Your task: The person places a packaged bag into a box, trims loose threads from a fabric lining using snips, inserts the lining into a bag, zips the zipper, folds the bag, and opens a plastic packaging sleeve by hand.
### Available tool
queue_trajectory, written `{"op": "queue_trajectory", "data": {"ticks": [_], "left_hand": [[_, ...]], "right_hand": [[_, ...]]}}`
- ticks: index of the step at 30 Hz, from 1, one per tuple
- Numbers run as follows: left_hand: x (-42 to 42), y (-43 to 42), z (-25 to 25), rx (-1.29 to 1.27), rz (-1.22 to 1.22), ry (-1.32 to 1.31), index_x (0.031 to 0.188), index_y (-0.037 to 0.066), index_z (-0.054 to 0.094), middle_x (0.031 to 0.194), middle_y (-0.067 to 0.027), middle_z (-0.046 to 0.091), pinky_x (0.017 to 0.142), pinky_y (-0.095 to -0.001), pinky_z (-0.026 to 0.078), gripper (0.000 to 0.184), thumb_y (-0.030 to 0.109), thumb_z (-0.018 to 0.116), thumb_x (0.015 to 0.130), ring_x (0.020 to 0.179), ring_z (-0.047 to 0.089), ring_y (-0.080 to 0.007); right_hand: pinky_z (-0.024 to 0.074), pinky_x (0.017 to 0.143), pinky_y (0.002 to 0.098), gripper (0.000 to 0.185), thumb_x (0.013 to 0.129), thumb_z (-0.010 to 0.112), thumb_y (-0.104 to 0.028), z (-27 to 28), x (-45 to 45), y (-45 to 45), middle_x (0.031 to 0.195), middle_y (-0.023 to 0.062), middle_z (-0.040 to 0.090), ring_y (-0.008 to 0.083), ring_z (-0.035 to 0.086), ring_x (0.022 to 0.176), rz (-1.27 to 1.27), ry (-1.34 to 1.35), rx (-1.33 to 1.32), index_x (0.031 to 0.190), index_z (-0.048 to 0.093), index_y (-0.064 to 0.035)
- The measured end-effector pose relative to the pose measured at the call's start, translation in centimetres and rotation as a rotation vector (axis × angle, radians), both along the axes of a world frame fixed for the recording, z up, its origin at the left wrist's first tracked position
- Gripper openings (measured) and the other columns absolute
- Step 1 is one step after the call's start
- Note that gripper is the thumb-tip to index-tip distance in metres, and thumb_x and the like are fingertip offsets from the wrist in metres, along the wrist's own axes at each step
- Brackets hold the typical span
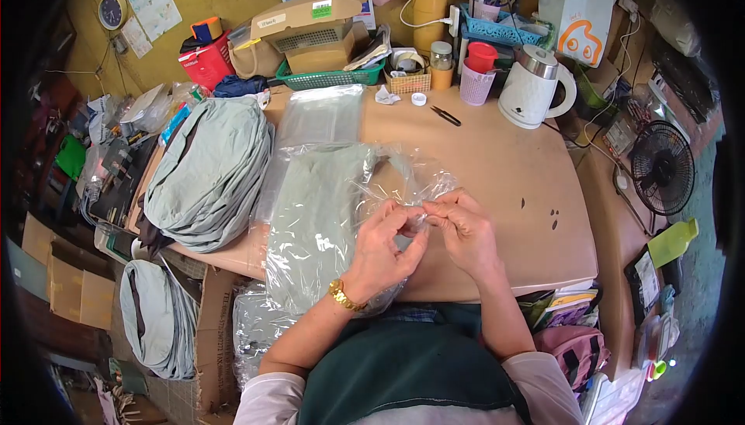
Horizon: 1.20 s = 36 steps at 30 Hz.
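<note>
A clear plastic bag (310,231) with folded grey-green cloth inside lies on the table in front of me. My left hand (386,240), with a gold watch on its wrist, pinches the gathered edge of this bag. Close beside it, my right hand (463,231) pinches the same plastic, fingertips nearly touching those of the left. Whether a small item is also between the fingers is hidden. Behind the filled bag lies a stack of flat clear bags (322,114). To the left sits a large pile of folded grey-green cloth (209,173).
Small black snips (446,116) and a white cap (419,99) lie toward the back. A white kettle (530,91) stands at the back right, near a green basket (330,76) of boxes. A fan (662,167) is at right; an open carton (216,340) stands below left.
</note>
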<state>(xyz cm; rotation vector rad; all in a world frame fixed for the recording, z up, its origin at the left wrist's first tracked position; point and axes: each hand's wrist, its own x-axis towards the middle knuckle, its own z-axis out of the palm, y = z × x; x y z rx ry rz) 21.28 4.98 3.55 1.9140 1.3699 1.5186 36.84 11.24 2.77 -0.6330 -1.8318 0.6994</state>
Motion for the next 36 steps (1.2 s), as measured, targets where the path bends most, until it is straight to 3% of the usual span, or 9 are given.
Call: {"op": "queue_trajectory", "data": {"ticks": [5, 13, 18, 20, 23, 26, 28, 33, 36], "left_hand": [[-0.1, 0.6, -0.9, -0.050, 0.074, -0.096, 0.103, 0.000, 0.053, 0.091, -0.0094, 0.064, 0.071, -0.0293, 0.059, 0.029, -0.005, 0.069, 0.080, 0.081, 0.070, -0.0169], [-1.0, 0.9, 0.0, 0.077, -0.021, 0.034, 0.113, 0.003, 0.058, 0.098, -0.0097, 0.065, 0.066, -0.0267, 0.057, 0.037, -0.006, 0.070, 0.079, 0.075, 0.068, -0.0155], [-0.5, 0.2, 1.1, 0.090, -0.045, 0.155, 0.109, 0.004, 0.069, 0.104, -0.0088, 0.064, 0.061, -0.0236, 0.054, 0.035, -0.002, 0.079, 0.076, 0.068, 0.062, -0.0112], [-0.1, 1.4, -0.5, 0.309, -0.057, 0.039, 0.097, 0.002, 0.073, 0.097, -0.0080, 0.064, 0.060, -0.0228, 0.051, 0.024, 0.001, 0.081, 0.075, 0.069, 0.061, -0.0107], [0.0, 1.1, -0.9, 0.249, 0.017, 0.008, 0.091, 0.001, 0.071, 0.089, -0.0080, 0.064, 0.058, -0.0244, 0.048, 0.016, 0.000, 0.079, 0.077, 0.070, 0.060, -0.0129], [-0.8, 0.8, -0.6, 0.209, 0.114, 0.122, 0.084, 0.002, 0.068, 0.083, -0.0092, 0.062, 0.056, -0.0262, 0.046, 0.010, -0.002, 0.076, 0.079, 0.068, 0.058, -0.0161], [-1.1, 0.4, -0.5, 0.241, 0.119, 0.135, 0.087, 0.003, 0.067, 0.081, -0.0093, 0.061, 0.055, -0.0282, 0.045, 0.012, 0.000, 0.076, 0.079, 0.067, 0.057, -0.0177], [-0.6, 0.6, 2.5, 0.375, 0.224, 0.392, 0.106, 0.003, 0.063, 0.090, -0.0127, 0.064, 0.060, -0.0368, 0.049, 0.030, 0.011, 0.077, 0.081, 0.073, 0.062, -0.0271], [0.0, 3.7, 3.3, -0.242, 0.040, 0.439, 0.119, 0.003, 0.056, 0.115, -0.0198, 0.063, 0.072, -0.0452, 0.052, 0.041, 0.021, 0.072, 0.086, 0.093, 0.066, -0.0390]], "right_hand": [[0.0531, 0.067, 0.0286, 0.011, 0.082, 0.069, 0.007, 0.5, 0.2, -0.6, 0.090, 0.0117, 0.064, 0.0233, 0.064, 0.076, -0.135, -0.178, 0.183, 0.092, 0.066, 0.0047], [0.0331, 0.058, 0.0200, 0.016, 0.099, 0.061, -0.019, -1.0, 2.1, 2.0, 0.082, -0.0051, 0.059, 0.0031, 0.041, 0.064, 0.749, 0.289, -1.074, 0.092, 0.064, -0.0046], [0.0288, 0.054, 0.0191, 0.016, 0.097, 0.064, -0.019, -1.2, 1.8, 1.7, 0.079, -0.0047, 0.059, 0.0024, 0.035, 0.059, 0.659, 0.343, -1.042, 0.091, 0.064, -0.0046], [0.0296, 0.054, 0.0193, 0.016, 0.096, 0.065, -0.018, -1.2, 1.7, 1.8, 0.078, -0.0045, 0.059, 0.0029, 0.036, 0.058, 0.683, 0.358, -1.042, 0.092, 0.065, -0.0036], [0.0334, 0.054, 0.0195, 0.011, 0.095, 0.065, -0.013, -0.3, 2.0, 1.4, 0.076, -0.0036, 0.060, 0.0030, 0.042, 0.060, 0.615, 0.351, -1.086, 0.093, 0.067, -0.0021], [0.0379, 0.057, 0.0191, 0.008, 0.093, 0.066, -0.007, 0.1, 2.0, 1.4, 0.076, -0.0015, 0.061, 0.0038, 0.049, 0.063, 0.259, 0.122, -0.834, 0.090, 0.069, -0.0006], [0.0422, 0.060, 0.0209, 0.008, 0.092, 0.066, -0.003, -0.5, 2.1, 2.0, 0.077, 0.0007, 0.062, 0.0058, 0.053, 0.065, 0.038, 0.067, -0.515, 0.086, 0.070, 0.0004], [0.0460, 0.067, 0.0255, 0.007, 0.092, 0.067, -0.002, 1.0, 2.0, 1.8, 0.083, 0.0029, 0.062, 0.0106, 0.056, 0.071, 0.054, 0.189, -0.460, 0.086, 0.069, 0.0016], [0.0458, 0.075, 0.0262, 0.009, 0.095, 0.063, -0.007, 0.7, 0.6, 1.9, 0.092, 0.0024, 0.061, 0.0097, 0.055, 0.081, 0.050, 0.422, -0.406, 0.100, 0.066, -0.0003]]}}
